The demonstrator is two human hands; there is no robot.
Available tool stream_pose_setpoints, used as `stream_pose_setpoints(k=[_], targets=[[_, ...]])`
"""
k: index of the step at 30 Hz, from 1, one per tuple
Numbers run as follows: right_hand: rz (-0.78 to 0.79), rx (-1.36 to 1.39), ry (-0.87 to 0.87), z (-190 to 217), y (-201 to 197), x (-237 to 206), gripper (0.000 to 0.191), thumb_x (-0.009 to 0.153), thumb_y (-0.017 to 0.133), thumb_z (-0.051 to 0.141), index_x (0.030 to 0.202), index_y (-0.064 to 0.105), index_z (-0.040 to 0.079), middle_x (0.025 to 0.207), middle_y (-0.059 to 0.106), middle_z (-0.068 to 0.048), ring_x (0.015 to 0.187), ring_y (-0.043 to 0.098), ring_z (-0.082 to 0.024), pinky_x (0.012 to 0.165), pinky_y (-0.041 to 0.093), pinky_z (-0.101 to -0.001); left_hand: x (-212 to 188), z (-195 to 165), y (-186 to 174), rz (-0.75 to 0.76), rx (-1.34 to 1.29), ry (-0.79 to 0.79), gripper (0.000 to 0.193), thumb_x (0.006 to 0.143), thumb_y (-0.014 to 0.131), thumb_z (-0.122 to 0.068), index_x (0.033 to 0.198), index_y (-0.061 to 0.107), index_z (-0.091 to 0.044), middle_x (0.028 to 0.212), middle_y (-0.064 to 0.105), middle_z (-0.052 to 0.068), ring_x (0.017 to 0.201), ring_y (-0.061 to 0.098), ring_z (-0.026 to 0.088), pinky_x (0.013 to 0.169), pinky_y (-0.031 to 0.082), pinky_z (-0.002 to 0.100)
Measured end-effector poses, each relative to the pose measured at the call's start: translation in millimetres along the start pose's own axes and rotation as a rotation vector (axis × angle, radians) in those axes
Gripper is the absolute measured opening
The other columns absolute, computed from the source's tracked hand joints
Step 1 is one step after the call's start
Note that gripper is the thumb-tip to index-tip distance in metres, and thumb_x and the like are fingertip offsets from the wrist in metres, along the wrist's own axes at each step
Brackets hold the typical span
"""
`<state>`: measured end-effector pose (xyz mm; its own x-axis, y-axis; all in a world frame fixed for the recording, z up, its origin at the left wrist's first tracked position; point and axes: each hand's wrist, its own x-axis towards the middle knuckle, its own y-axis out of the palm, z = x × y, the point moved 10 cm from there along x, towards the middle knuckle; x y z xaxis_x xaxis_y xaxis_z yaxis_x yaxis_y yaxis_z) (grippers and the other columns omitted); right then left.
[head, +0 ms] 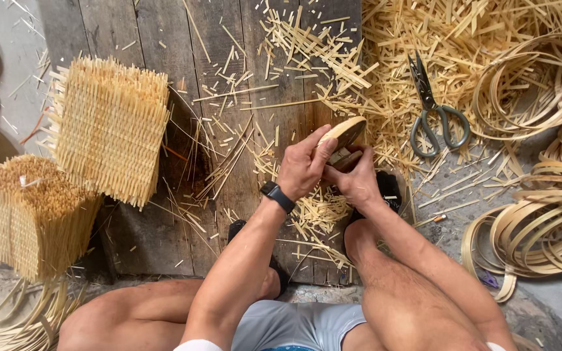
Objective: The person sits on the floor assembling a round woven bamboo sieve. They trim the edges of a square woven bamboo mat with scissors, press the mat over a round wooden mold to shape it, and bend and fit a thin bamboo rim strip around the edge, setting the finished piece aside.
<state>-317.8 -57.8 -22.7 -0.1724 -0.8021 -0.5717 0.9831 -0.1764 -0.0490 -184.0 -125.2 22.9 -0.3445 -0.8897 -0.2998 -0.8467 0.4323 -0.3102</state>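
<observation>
My left hand and my right hand both grip a small round bamboo hoop piece, held tilted above a dark wooden board. The left thumb presses on its rim. The right hand holds it from below. A black watch sits on my left wrist. My bare knees frame the bottom of the view.
Two stacks of square woven bamboo mats lie at left and lower left. Grey-handled scissors rest on bamboo offcuts at the upper right. Coiled bamboo strips are at the right and upper right.
</observation>
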Motion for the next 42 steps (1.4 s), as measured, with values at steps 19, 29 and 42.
stream_pose_setpoints(k=[19, 29, 42], targets=[[0.318, -0.057, -0.042, 4, -17, 0, 0.098, 0.07, 0.078, 0.037, 0.148, 0.036, -0.004, 0.121, 0.064, -0.023, 0.099, 0.07, -0.026, 0.082, 0.059, -0.0332, 4, 144, -97, -0.348, -0.066, -0.467, 0.07, 0.106, 0.041, -0.064, 0.098, 0.076, -0.004, 0.066, 0.05, 0.011, 0.055, 0.054, 0.019, 0.046, 0.048, 0.037], [0.413, 0.924, -0.119, -24, -70, -19, 0.05, 0.096, 0.067, 0.02, 0.14, 0.053, 0.001, 0.136, 0.063, -0.015, 0.128, 0.062, -0.031, 0.112, 0.053, -0.0474, 19, 217, -187, -0.639, -0.769, -0.475, 0.029, 0.103, 0.055, -0.026, 0.121, 0.06, -0.003, 0.108, 0.072, 0.008, 0.094, 0.072, 0.022, 0.075, 0.064, 0.04], [0.291, 0.72, 0.01, -90, -103, -30, 0.062, 0.088, 0.076, 0.025, 0.138, 0.053, -0.001, 0.118, 0.068, -0.018, 0.102, 0.072, -0.031, 0.081, 0.064, -0.0464, 174, 140, -177, -0.374, -1.017, -0.356, 0.075, 0.094, 0.069, -0.018, 0.153, 0.025, 0.0, 0.124, 0.068, 0.017, 0.1, 0.077, 0.023, 0.081, 0.067, 0.038]])
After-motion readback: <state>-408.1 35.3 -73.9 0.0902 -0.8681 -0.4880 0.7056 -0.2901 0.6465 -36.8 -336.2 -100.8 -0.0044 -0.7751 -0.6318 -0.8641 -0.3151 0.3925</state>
